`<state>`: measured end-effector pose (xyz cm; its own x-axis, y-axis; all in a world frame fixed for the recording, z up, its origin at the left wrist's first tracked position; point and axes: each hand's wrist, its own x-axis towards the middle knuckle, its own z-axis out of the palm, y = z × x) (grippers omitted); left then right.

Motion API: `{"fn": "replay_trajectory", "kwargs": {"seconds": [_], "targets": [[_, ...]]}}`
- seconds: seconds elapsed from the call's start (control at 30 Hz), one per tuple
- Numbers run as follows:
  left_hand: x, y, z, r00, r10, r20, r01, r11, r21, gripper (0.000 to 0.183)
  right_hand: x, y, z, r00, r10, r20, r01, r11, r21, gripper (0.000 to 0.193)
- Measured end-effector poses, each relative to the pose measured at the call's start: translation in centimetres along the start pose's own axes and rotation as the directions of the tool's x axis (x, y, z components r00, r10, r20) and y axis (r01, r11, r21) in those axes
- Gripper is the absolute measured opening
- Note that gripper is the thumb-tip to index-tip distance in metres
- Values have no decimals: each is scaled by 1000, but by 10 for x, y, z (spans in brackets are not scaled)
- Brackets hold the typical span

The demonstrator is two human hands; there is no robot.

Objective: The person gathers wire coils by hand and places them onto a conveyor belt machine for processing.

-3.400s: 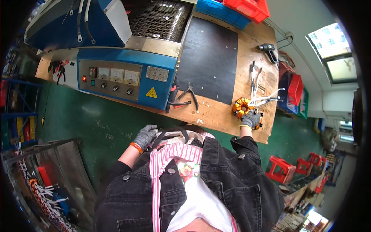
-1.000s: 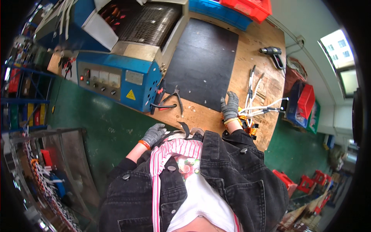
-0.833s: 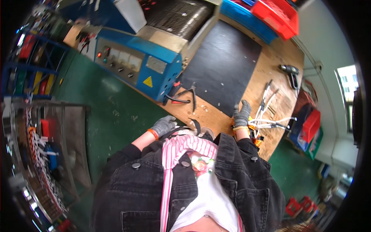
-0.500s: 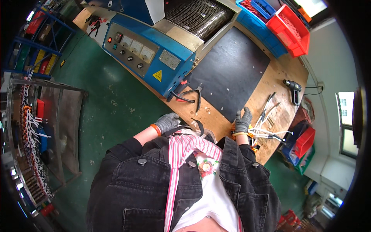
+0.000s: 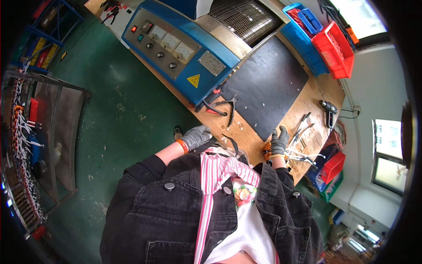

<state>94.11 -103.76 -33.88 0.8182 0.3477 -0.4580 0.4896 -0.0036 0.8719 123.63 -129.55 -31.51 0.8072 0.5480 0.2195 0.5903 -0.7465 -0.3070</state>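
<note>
Both my hands wear grey knitted gloves. My left hand [image 5: 198, 137] rests at the table's near edge beside a black strap [image 5: 230, 141], fingers stretched out and holding nothing visible. On the right, my right hand [image 5: 279, 141] is open over the table, its thumb apart from the fingers. Right against it is a bundle of orange cable [image 5: 267, 151], partly hidden under the hand and sleeve. White cable ends [image 5: 305, 157] fan out from the bundle to the right. Whether the hand presses on the bundle is hard to make out.
A blue machine [image 5: 176, 48] with dials and a mesh conveyor [image 5: 246, 20] stands ahead, with a black mat [image 5: 268, 86] before it. Pliers [image 5: 232, 110] lie near its corner. A heat gun [image 5: 328, 112], red bin [image 5: 332, 50] and blue bin [image 5: 301, 39] are right; a cable-laden rack [image 5: 57, 132] is left.
The whole view has turned slightly, so the machine appears farther right. My right hand has shifted a little, and more of the orange bundle shows on its left. The left hand stays at the edge.
</note>
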Motion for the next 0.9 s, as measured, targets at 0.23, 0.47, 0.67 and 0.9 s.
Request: {"fn": "replay_trajectory", "kwargs": {"seconds": [0.23, 0.47, 0.67, 0.9], "targets": [[1, -44, -11, 999, 38, 1, -37, 987, -158, 34, -8, -32, 1, 996, -38, 82, 45, 995, -94, 40], [-15, -61, -44, 998, 58, -15, -60, 973, -222, 32, -16, -94, 16, 992, -31, 124, 45, 993, -108, 39], [-39, -47, -89, 992, -26, 127, 49, 983, -177, 31, -29, -144, 28, 988, -45, 150, 64, 990, -124, 40], [-41, -61, -106, 985, -19, 170, 35, 995, -90, 33, -54, -168, 31, 981, 33, 194, -1, 987, -161, 39]]}}
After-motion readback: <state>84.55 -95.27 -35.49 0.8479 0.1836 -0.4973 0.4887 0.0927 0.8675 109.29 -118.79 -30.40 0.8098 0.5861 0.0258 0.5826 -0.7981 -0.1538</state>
